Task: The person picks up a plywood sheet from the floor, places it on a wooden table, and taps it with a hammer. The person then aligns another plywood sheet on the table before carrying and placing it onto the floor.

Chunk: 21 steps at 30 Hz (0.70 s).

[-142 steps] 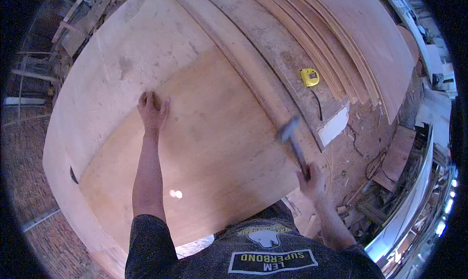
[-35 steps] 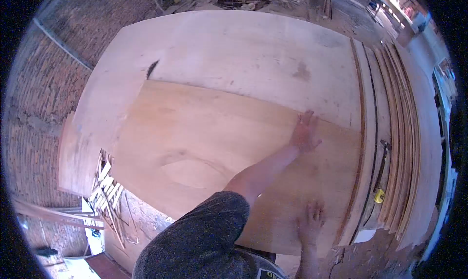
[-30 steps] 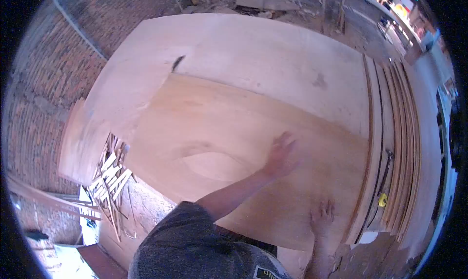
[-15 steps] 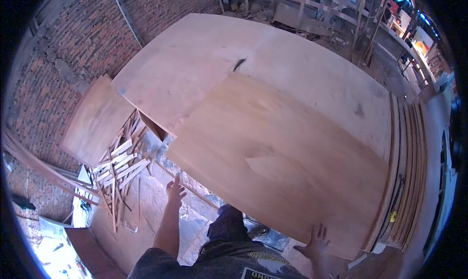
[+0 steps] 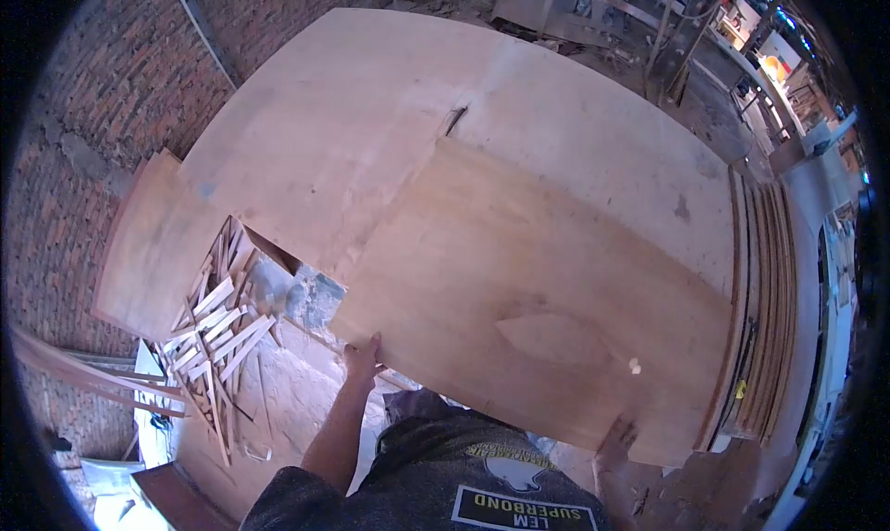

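A tan plywood sheet (image 5: 519, 281) lies in front of me on top of larger, paler boards, its near edge close to my body. My left hand (image 5: 362, 357) is closed on that edge near the left corner, its thumb along the top and the other fingers partly hidden at the edge. Farther right on the same edge, my right hand (image 5: 616, 438) grips the sheet with fingers over its top face; its underside is out of sight. A lighter leaf-shaped patch shows on the sheet's surface.
Paler boards (image 5: 306, 114) spread beyond the sheet. Loose wood strips (image 5: 218, 336) are heaped at the left, beside a leaning panel (image 5: 139, 253) and a brick wall (image 5: 83, 179). Panels (image 5: 771, 299) stand on edge at the right. Scrap wood (image 5: 556, 16) lies behind.
My left hand has gone from hanging apart, fingers spread, to holding the sheet's near edge. The right hand's spread fingers have drawn together on the edge. The view has shifted slightly.
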Motion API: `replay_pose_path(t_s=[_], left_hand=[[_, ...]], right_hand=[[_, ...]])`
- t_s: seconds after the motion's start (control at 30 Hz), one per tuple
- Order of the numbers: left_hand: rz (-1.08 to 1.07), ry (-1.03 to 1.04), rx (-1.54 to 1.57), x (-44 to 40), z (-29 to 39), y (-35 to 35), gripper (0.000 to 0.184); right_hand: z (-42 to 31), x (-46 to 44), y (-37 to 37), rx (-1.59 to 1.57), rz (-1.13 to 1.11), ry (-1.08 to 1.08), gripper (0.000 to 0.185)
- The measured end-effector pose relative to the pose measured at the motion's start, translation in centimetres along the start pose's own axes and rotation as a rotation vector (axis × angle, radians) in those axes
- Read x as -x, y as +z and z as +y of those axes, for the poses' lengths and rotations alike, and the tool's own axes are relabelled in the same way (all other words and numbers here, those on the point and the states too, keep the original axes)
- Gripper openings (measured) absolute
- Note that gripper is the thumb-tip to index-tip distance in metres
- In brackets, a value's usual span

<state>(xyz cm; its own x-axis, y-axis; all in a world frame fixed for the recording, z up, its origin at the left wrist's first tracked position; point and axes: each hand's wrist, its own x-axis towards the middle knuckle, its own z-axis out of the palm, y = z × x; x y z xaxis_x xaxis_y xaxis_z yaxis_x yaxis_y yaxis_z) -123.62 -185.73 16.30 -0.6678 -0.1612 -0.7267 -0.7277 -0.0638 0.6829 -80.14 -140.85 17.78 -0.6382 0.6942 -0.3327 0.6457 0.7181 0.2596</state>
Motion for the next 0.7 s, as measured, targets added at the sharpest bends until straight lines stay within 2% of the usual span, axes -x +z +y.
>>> replay_pose_path(t_s=[0.1, 0.2, 0.3, 0.4, 0.5, 0.6, 0.7], left_hand=[[0.034, 0.002, -0.001, 0.9, 0.7, 0.3, 0.068], [0.060, -0.058, -0.028, 1.8, 2.3, 0.8, 0.068], [0.066, -0.024, -0.063, -0.5, 0.1, 0.1, 0.070], [0.034, -0.013, -0.031, -0.6, 0.2, 0.1, 0.071], [0.066, -0.005, -0.069, 0.3, 1.7, 1.5, 0.070], [0.071, 0.016, -0.060, 0.7, 2.5, 2.3, 0.067], [0.067, 0.006, -0.040, -0.8, 1.3, 2.1, 0.069]], right_hand=[[0.8, -0.5, 2.6, 0.056, 0.135, -0.013, 0.084], [0.1, -0.8, 1.4, -0.043, -0.025, 0.059, 0.082], [2.1, -1.2, 5.8, 0.103, 0.088, 0.004, 0.076], [1.4, -0.3, 2.7, -0.081, 0.054, 0.026, 0.071], [1.5, -1.3, 2.9, -0.071, 0.166, -0.049, 0.071], [-1.0, -1.4, -3.2, -0.115, 0.017, 0.016, 0.071], [-0.9, -2.2, -2.6, -0.128, 0.014, 0.048, 0.072]])
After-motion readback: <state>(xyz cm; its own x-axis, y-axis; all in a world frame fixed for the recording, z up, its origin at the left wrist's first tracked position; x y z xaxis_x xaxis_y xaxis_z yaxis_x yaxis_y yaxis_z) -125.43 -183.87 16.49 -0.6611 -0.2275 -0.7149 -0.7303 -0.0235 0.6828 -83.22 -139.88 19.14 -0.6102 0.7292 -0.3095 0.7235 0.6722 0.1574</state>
